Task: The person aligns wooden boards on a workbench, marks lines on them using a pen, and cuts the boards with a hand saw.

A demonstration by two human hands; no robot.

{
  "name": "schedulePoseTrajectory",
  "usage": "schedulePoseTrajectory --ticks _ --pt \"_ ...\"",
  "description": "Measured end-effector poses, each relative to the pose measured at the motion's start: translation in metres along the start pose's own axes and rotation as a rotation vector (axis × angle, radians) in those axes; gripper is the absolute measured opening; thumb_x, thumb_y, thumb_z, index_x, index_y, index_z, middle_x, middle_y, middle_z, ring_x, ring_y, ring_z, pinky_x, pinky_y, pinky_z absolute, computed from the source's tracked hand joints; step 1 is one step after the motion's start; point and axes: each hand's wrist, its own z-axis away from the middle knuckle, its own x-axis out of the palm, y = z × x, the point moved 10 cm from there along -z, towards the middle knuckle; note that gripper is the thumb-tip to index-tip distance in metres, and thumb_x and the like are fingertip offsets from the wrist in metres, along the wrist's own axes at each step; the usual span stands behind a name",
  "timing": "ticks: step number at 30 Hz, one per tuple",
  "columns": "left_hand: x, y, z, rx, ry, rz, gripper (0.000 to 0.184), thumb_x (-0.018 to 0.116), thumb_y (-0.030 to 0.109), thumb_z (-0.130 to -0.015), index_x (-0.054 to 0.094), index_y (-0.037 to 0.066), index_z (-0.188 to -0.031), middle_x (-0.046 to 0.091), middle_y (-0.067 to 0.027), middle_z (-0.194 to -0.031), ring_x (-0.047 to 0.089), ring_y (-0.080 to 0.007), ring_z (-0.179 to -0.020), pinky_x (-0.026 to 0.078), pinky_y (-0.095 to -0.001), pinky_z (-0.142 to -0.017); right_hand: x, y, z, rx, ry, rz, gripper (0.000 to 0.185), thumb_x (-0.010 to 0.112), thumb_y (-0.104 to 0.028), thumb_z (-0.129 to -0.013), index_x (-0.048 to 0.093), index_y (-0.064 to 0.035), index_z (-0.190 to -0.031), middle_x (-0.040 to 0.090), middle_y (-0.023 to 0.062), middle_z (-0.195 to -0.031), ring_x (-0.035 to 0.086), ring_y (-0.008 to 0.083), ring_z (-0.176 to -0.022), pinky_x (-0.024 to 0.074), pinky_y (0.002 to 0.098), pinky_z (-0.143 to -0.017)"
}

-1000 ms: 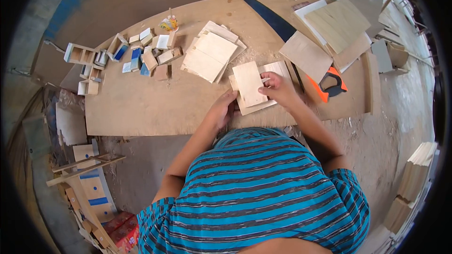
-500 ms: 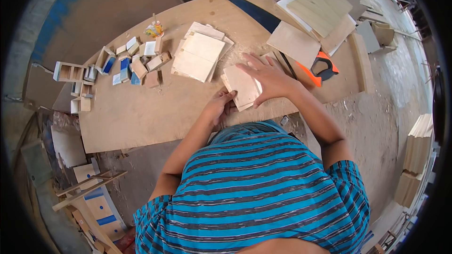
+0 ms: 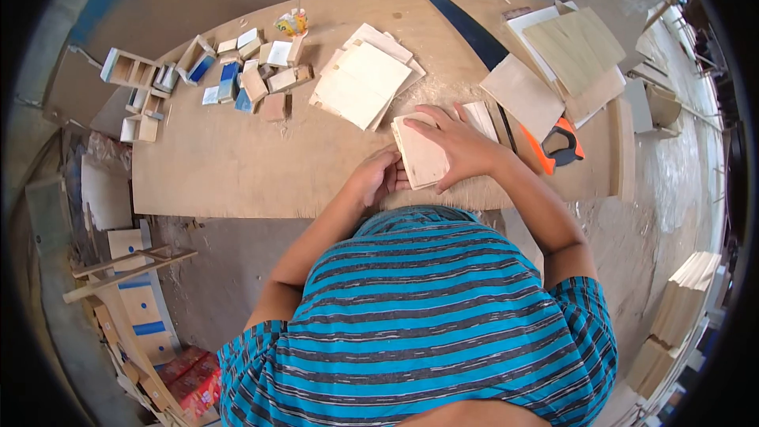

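Note:
A small stack of thin plywood pieces [image 3: 421, 160] lies near the front edge of the workbench. My right hand [image 3: 462, 146] spans it from above, fingers over the far side and thumb at the near side, gripping it. My left hand [image 3: 379, 177] is at the stack's left edge, fingertips against it and thumb lifted apart. Just beyond is a larger pile of square plywood pieces [image 3: 360, 83]. Another light piece [image 3: 481, 119] shows beyond my right hand, partly covered by it.
A handsaw with an orange-and-black handle [image 3: 549, 154] lies on the right, its blade [image 3: 462, 28] partly under boards [image 3: 573, 43]. Small wood blocks [image 3: 253, 83] and a small patterned cup [image 3: 292, 24] stand at left. The workbench [image 3: 237, 178] has sawdust on it.
My left thumb has come off the top of the plywood, and the left fingers now rest at its edge. My right hand has closed further over the stack. The camera view has shifted.

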Motion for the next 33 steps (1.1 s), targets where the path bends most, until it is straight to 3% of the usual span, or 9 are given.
schedulePoseTrajectory --ticks 24,30,33 --pt "0.001 -0.002 0.004 0.039 0.059 -0.045 0.044 0.035 0.023 -0.099 0.044 0.008 -0.138 0.065 -0.0131 -0.115 0.067 -0.0216 -0.094 0.053 -0.0325 -0.082 0.001 -0.004 -0.001 -0.111 0.057 -0.016 0.119 0.091 -0.037 -0.041 0.037 -0.0258 -0.147 0.031 0.0146 -0.145 0.028 0.0368 -0.138 0.0103 0.0681 -0.111" --pt "-0.004 -0.007 0.004 0.012 0.1 -0.002 0.039 0.052 0.022 -0.097 0.049 0.006 -0.132 0.065 -0.0114 -0.116 0.067 -0.0205 -0.096 0.053 -0.0342 -0.087 0.004 -0.007 0.0 -0.1 0.048 0.037 0.119 0.091 -0.038 -0.041 0.037 -0.0237 -0.147 0.031 0.0147 -0.146 0.028 0.0365 -0.138 0.0105 0.068 -0.111" --pt "-0.002 -0.009 0.003 0.043 0.172 -0.17 0.041 0.06 0.015 -0.093 0.049 0.004 -0.131 0.064 -0.0095 -0.116 0.065 -0.0192 -0.1 0.053 -0.035 -0.089 0.004 -0.007 0.003 -0.095 0.044 0.029 0.117 0.09 -0.039 -0.043 0.037 -0.0218 -0.146 0.031 0.0144 -0.146 0.029 0.036 -0.138 0.0105 0.068 -0.111"
